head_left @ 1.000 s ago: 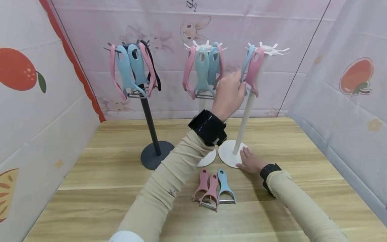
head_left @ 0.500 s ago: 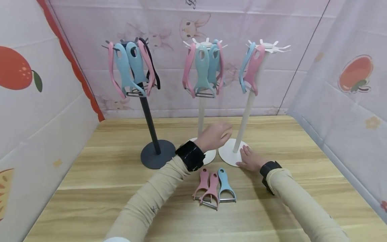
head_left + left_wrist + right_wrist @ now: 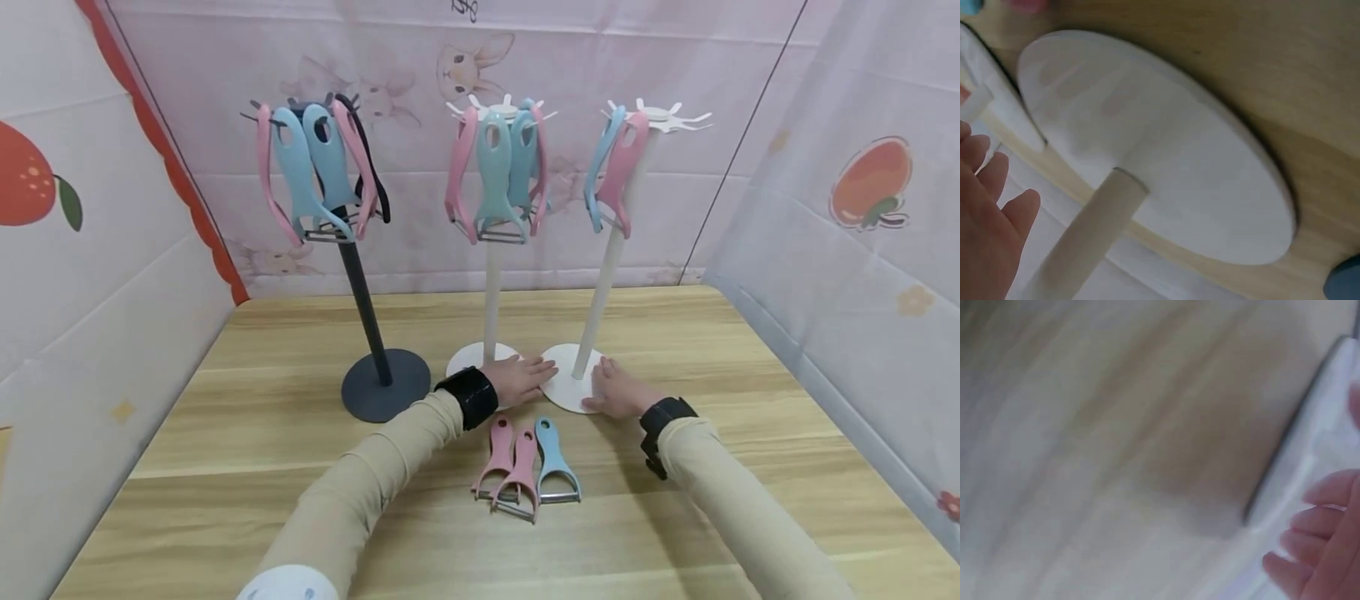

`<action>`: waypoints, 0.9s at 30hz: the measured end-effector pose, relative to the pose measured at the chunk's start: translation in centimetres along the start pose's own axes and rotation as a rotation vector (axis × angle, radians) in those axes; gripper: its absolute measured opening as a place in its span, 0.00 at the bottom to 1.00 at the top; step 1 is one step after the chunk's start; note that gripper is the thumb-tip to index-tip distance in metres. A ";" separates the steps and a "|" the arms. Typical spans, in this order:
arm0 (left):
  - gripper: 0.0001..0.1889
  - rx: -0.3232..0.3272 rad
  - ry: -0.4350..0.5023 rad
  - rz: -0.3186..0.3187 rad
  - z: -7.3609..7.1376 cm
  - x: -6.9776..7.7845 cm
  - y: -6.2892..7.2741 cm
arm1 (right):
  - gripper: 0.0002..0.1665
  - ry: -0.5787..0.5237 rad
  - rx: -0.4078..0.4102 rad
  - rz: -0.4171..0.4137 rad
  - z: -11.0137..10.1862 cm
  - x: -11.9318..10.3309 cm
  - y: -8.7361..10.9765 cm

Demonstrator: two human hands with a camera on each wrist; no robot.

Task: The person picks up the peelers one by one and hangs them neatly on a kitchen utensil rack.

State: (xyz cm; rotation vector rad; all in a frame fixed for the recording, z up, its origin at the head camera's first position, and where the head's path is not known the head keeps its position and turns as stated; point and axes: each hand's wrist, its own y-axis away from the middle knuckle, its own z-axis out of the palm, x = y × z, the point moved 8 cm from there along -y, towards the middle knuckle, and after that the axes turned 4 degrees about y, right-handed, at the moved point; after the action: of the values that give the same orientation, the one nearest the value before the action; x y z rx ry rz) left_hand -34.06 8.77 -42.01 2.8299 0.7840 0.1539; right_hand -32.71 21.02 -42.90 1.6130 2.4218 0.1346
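Note:
My left hand (image 3: 519,379) stretches over the base of the middle white stand (image 3: 491,308), its straight fingers reaching the edge of the right white stand's round base (image 3: 562,390). In the left wrist view the left hand (image 3: 988,219) shows spread fingers holding nothing. My right hand (image 3: 621,392) rests with relaxed fingers on the right side of that same base. From the right stand's hooks hang a blue peeler (image 3: 604,158) and a pink peeler (image 3: 624,162). Just in front of the hands lie two pink peelers (image 3: 500,446) and a blue peeler (image 3: 551,450).
A dark grey stand (image 3: 365,308) at the left carries pink, blue and black peelers. Pink and blue-green peelers (image 3: 494,167) hang on the middle stand. Printed cloth (image 3: 420,208) closes off the back and both sides of the wooden table (image 3: 225,467).
My left hand has drawn away from the blue peeler hanging on the right stand and come down to the white bases, its fingers straightening. The right hand has stayed on the base.

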 end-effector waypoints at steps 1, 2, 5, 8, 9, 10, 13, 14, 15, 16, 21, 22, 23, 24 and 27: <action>0.28 -0.002 0.006 0.007 0.2 0.0 0.0 | 0.39 0.010 0.018 0.014 -0.4 0.0 0.2; 0.28 0.004 0.010 0.015 0.3 0.0 0.0 | 0.36 0.015 0.035 0.036 -0.7 0.0 0.4; 0.28 0.006 -0.001 0.030 1.1 -0.1 -0.2 | 0.26 0.053 0.093 0.093 -1.9 -0.8 1.5; 0.28 0.004 0.002 0.029 1.9 -0.4 -0.4 | 0.18 0.038 0.179 0.103 -2.7 -2.8 3.0; 0.28 0.000 0.002 0.028 2.1 -0.5 -0.5 | 0.17 0.022 0.219 0.086 -2.8 -3.8 3.4; 0.28 0.000 0.003 0.029 2.4 -0.6 -0.5 | 0.15 0.012 0.250 0.074 -2.8 -4.7 3.9; 0.28 0.009 -0.002 0.036 2.8 -0.7 -0.7 | 0.13 -0.046 0.289 0.008 -2.2 -7.5 4.9; 0.29 0.011 -0.011 0.040 2.9 -0.6 -0.8 | 0.14 -0.053 0.289 -0.007 -1.8 -8.2 5.1; 0.29 0.010 -0.015 0.046 3.0 -0.6 -0.8 | 0.15 -0.048 0.285 -0.019 -1.5 -9.0 5.3; 0.29 0.010 -0.016 0.049 3.0 -0.4 -0.9 | 0.17 -0.036 0.264 -0.018 -1.0 -9.5 5.4; 0.30 -0.016 -0.005 0.047 2.8 0.3 -1.0 | 0.25 0.042 0.246 -0.025 0.4 -11.3 5.7; 0.30 -0.023 -0.005 0.041 2.8 0.4 -1.1 | 0.26 0.057 0.255 -0.023 0.5 -11.5 5.7; 0.30 -0.036 -0.012 0.035 2.8 0.4 -1.2 | 0.26 0.072 0.269 -0.024 0.5 -11.6 5.7; 0.29 -0.044 -0.013 0.031 2.8 0.5 -1.2 | 0.26 0.076 0.282 -0.022 0.5 -11.7 5.7; 0.29 -0.060 -0.015 0.021 3.0 0.2 -1.8 | 0.24 0.074 0.311 -0.024 0.4 -11.9 5.7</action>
State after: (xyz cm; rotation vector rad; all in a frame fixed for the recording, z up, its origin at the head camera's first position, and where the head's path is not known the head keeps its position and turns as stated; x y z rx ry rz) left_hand -34.28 9.88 -45.32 2.7801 0.7337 0.1562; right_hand -23.09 12.31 -40.50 1.7277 2.6225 -0.2006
